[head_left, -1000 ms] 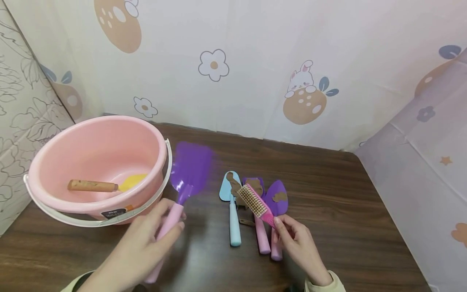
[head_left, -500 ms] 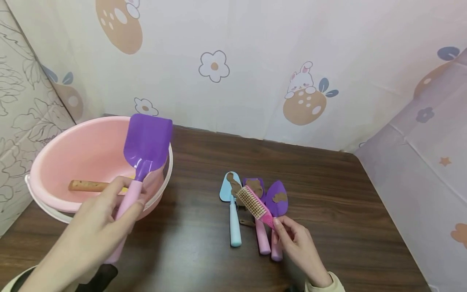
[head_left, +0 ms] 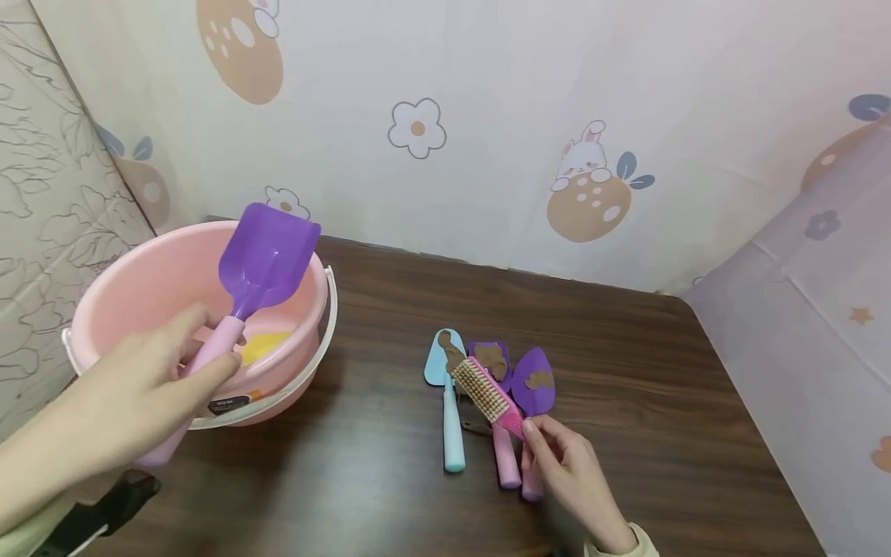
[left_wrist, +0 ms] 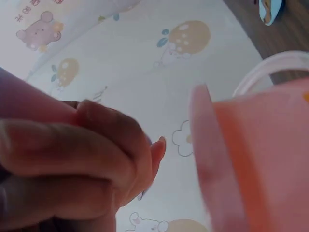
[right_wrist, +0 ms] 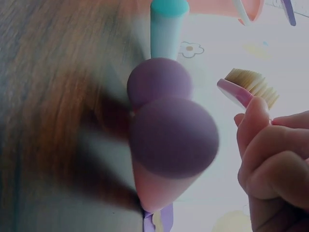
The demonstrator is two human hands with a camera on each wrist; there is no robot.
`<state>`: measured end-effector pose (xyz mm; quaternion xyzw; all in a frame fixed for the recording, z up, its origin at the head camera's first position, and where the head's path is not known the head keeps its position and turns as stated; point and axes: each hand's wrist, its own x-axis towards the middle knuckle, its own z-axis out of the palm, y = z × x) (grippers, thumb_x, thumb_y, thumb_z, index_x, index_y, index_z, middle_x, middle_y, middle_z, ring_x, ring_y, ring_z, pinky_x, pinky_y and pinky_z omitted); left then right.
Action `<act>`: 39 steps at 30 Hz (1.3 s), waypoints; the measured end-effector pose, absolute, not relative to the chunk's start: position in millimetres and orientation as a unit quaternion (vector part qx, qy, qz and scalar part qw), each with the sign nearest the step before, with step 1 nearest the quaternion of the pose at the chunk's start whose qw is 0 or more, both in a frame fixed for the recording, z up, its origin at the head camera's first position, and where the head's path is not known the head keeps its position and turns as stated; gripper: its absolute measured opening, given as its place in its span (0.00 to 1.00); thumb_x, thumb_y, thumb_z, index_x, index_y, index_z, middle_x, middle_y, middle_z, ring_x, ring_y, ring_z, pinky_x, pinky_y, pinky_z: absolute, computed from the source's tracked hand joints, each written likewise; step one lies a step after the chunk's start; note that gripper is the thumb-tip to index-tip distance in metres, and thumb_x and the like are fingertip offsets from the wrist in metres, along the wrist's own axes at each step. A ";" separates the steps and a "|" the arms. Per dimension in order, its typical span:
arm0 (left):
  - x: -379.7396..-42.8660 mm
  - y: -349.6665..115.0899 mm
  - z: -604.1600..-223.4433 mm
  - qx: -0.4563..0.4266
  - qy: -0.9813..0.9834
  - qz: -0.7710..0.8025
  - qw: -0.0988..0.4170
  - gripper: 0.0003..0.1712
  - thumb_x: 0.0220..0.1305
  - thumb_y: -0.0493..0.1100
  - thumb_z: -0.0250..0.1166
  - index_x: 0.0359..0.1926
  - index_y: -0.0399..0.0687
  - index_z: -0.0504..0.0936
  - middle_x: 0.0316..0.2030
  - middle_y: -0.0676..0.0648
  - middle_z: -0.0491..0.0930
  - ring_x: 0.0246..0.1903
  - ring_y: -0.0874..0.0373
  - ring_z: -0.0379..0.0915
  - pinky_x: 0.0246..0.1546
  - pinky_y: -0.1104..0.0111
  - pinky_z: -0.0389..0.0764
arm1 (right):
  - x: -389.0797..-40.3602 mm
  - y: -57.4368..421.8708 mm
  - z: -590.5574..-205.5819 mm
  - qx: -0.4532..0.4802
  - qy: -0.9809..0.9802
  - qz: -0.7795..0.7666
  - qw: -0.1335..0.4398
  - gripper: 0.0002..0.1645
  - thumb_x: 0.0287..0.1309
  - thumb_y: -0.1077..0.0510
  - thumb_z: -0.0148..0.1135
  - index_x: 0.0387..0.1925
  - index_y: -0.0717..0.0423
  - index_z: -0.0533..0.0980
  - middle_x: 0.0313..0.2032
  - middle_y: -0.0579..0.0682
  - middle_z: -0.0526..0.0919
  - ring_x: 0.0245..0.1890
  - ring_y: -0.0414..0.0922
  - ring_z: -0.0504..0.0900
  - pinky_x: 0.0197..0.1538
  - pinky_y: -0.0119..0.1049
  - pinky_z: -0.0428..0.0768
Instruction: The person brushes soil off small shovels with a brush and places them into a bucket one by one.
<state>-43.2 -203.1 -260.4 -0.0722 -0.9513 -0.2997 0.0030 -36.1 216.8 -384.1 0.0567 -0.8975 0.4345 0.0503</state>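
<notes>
The left hand (head_left: 153, 371) curls round a purple shovel (head_left: 261, 263), holding it tipped up near the pink bucket (head_left: 160, 267), while the right hand (head_left: 569, 464), well away, pinches a pink brush (head_left: 483, 389) above three brown-smeared shovels (head_left: 534, 398) on the table (head_left: 626, 433).

Tabletop (head_left: 348, 472): pale glare toward the front edge; soft shadow beside the bucket (head_left: 160, 267).
Wall (head_left: 480, 193): softly lit.
Handles (right_wrist: 174, 137): blurred, right wrist view.

We see purple and pink on the shovel (head_left: 267, 259) in the left hand (head_left: 139, 379), pale pink on the bucket (head_left: 153, 278) near it. Bright pink and tan mark the right hand's (head_left: 567, 464) brush (head_left: 487, 392); beyond both hands, bunnies (head_left: 583, 158) and flowers (head_left: 418, 129) pattern the whitish backdrop (head_left: 501, 85).
</notes>
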 end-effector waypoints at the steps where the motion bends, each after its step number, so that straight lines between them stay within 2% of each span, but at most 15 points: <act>1: -45.4 -204.7 -259.6 -0.077 -0.952 -0.295 -0.001 0.11 0.69 0.54 0.54 0.38 0.55 0.66 0.16 0.54 0.72 0.13 0.63 0.67 0.17 0.70 0.65 | -35.5 217.0 -383.6 0.057 -0.898 0.433 0.050 0.11 0.67 0.59 0.54 0.27 0.51 0.76 0.15 0.40 0.74 0.12 0.31 0.65 0.16 0.29 0.65; 3: -49.5 -207.3 -259.3 -0.089 -0.955 -0.285 -0.003 0.11 0.69 0.53 0.55 0.36 0.53 0.65 0.17 0.53 0.70 0.13 0.63 0.66 0.16 0.70 0.65 | -33.8 217.2 -381.9 0.058 -0.898 0.434 0.050 0.11 0.67 0.58 0.54 0.27 0.51 0.76 0.15 0.39 0.74 0.13 0.31 0.65 0.15 0.29 0.65; 6: -55.8 -214.0 -259.2 -0.107 -0.956 -0.272 -0.028 0.12 0.69 0.53 0.54 0.39 0.50 0.65 0.19 0.53 0.73 0.16 0.66 0.71 0.19 0.71 0.67 | -32.2 218.3 -381.2 0.054 -0.899 0.432 0.047 0.12 0.67 0.57 0.54 0.27 0.51 0.76 0.15 0.39 0.74 0.12 0.31 0.65 0.15 0.29 0.65; 9: -61.1 -220.6 -257.6 -0.117 -0.961 -0.246 -0.046 0.16 0.69 0.57 0.54 0.40 0.50 0.65 0.21 0.55 0.75 0.19 0.68 0.75 0.21 0.72 0.68 | -30.8 219.3 -381.1 0.050 -0.900 0.432 0.043 0.12 0.67 0.56 0.54 0.27 0.51 0.76 0.15 0.40 0.74 0.12 0.31 0.65 0.15 0.29 0.65; 13: -69.2 -229.0 -256.5 -0.128 -0.972 -0.195 -0.042 0.21 0.65 0.62 0.57 0.35 0.51 0.65 0.15 0.57 0.66 0.13 0.68 0.65 0.17 0.72 0.63 | -29.5 219.6 -380.8 0.048 -0.899 0.434 0.037 0.11 0.67 0.56 0.54 0.28 0.52 0.76 0.15 0.40 0.74 0.12 0.31 0.65 0.15 0.29 0.66; 16: -76.7 -234.0 -256.7 -0.136 -0.976 -0.164 -0.036 0.22 0.64 0.63 0.57 0.30 0.52 0.66 0.13 0.57 0.59 0.11 0.66 0.56 0.15 0.72 0.59 | -28.8 219.4 -379.9 0.043 -0.898 0.436 0.032 0.10 0.67 0.56 0.54 0.29 0.52 0.77 0.15 0.40 0.74 0.12 0.31 0.65 0.14 0.29 0.66; 23: -90.6 -244.1 -254.4 -0.119 -0.980 -0.133 -0.087 0.22 0.65 0.63 0.55 0.27 0.52 0.66 0.14 0.55 0.61 0.14 0.64 0.57 0.18 0.71 0.59 | -27.9 220.3 -381.4 0.055 -0.901 0.429 0.038 0.10 0.67 0.57 0.54 0.28 0.51 0.77 0.16 0.38 0.75 0.13 0.31 0.67 0.17 0.29 0.67; 26: -96.5 -245.4 -253.2 -0.120 -0.980 -0.120 -0.100 0.25 0.62 0.64 0.58 0.26 0.50 0.65 0.15 0.54 0.60 0.15 0.64 0.56 0.19 0.71 0.58 | -27.8 221.6 -382.2 0.064 -0.901 0.427 0.045 0.10 0.67 0.58 0.54 0.28 0.50 0.76 0.16 0.38 0.75 0.14 0.30 0.67 0.18 0.28 0.67; 28: -101.3 -244.7 -251.8 -0.121 -0.980 -0.113 -0.110 0.27 0.55 0.67 0.63 0.26 0.50 0.67 0.15 0.54 0.61 0.15 0.63 0.57 0.19 0.71 0.58 | -28.0 222.4 -382.8 0.071 -0.902 0.423 0.053 0.11 0.67 0.59 0.54 0.28 0.49 0.76 0.16 0.37 0.74 0.14 0.30 0.67 0.18 0.28 0.67; 31: -108.7 -242.8 -248.9 -0.132 -0.978 -0.106 -0.119 0.26 0.52 0.65 0.67 0.25 0.49 0.69 0.15 0.54 0.62 0.15 0.64 0.57 0.19 0.72 0.59 | -28.5 222.7 -383.2 0.073 -0.901 0.423 0.059 0.10 0.66 0.59 0.55 0.28 0.49 0.77 0.17 0.36 0.74 0.14 0.30 0.67 0.18 0.28 0.66; 39: -126.4 -233.4 -238.3 -0.175 -0.971 -0.074 -0.142 0.16 0.61 0.49 0.62 0.21 0.49 0.70 0.14 0.54 0.64 0.17 0.62 0.62 0.23 0.71 0.61 | -29.4 223.7 -386.1 0.068 -0.899 0.428 0.059 0.09 0.66 0.60 0.55 0.28 0.48 0.77 0.17 0.37 0.75 0.14 0.30 0.66 0.18 0.28 0.66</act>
